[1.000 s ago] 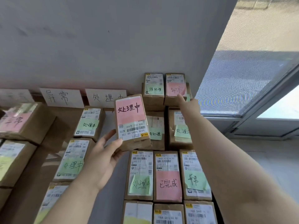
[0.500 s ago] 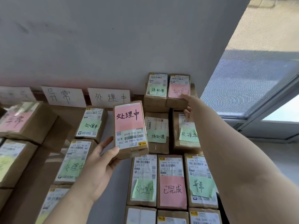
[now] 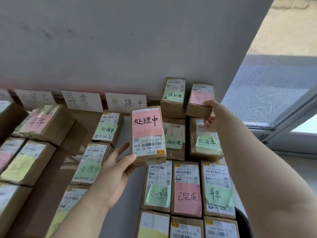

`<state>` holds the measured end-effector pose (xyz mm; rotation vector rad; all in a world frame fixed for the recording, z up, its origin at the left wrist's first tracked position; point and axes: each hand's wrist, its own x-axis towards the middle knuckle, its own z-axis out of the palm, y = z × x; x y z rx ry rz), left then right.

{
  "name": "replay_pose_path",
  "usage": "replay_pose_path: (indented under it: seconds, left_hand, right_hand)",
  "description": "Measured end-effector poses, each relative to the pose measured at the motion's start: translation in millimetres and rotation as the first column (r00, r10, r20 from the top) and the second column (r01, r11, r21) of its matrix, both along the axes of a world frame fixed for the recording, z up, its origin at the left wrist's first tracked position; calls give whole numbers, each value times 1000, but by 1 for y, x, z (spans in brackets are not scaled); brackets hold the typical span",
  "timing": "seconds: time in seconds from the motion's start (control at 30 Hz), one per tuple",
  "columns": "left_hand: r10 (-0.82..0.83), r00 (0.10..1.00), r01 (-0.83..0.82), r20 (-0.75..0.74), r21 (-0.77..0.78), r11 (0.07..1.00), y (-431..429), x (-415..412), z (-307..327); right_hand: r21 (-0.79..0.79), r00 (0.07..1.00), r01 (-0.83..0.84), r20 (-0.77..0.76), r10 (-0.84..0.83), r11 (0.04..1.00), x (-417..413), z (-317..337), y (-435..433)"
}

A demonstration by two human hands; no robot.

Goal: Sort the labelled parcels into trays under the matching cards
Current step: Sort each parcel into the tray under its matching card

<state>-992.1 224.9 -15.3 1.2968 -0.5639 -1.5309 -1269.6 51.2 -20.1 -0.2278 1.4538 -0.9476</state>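
Observation:
My left hand holds a brown parcel with a pink 处理中 label upright in the air, in front of the 处理中 card on the wall. My right hand grips the near end of a parcel with a pink 异常 label, which sits raised on top of the back-right stack. Left of the 处理中 card stand the 异常 card and a faint third card. Under the 处理中 card lie parcels with green 处理中 labels.
Several unsorted parcels cover the right side, among them a pink 已完成 parcel, a green 异常 one and a green 待处理 one. Cardboard trays with parcels fill the left. A window is at the right.
My right hand went from pointing at the back-right 异常 parcel to closing on it, and the parcel looks lifted. My left hand kept the 处理中 parcel almost still.

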Motion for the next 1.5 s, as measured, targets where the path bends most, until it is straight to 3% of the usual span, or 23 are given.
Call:
replay_pose_path:
  seconds: [0.13, 0.23, 0.57, 0.73, 0.9, 1.13, 1.37, 1.5]
  left_hand:
    - [7, 1000, -7, 7, -16, 1000, 7, -2, 5]
    - [0, 999, 1, 33, -26, 1000, 15, -3, 6]
    - [-89, 994, 90, 68, -21, 996, 46, 10, -4]
    - [-156, 984, 159, 86, -23, 987, 47, 39, -12]
    - [-170, 982, 169, 81, 14, 986, 42, 81, -18]
    - [-180, 981, 174, 71, 93, 980, 21, 121, -39]
    - [-303, 930, 283, 206, 124, 951, -17, 107, -67]
    - [-312, 901, 290, 302, 115, 950, -45, 86, -80]
  right_hand:
    - [-31, 986, 97, 141, -92, 995, -3, -2, 30]
    - [-83, 989, 50, 140, -38, 995, -1, -5, 64]
    - [-288, 952, -300, -150, 266, 910, 45, 1, 199]
    - [-305, 966, -234, -182, 184, 923, 83, -5, 229]
    - [-269, 995, -95, -33, 89, 958, 121, -11, 247]
    - [-272, 996, 67, -38, -80, 960, 163, -17, 263]
    - [-296, 990, 94, -72, -120, 951, 186, -22, 281]
    - [-280, 974, 191, -66, -217, 941, 192, -22, 287]
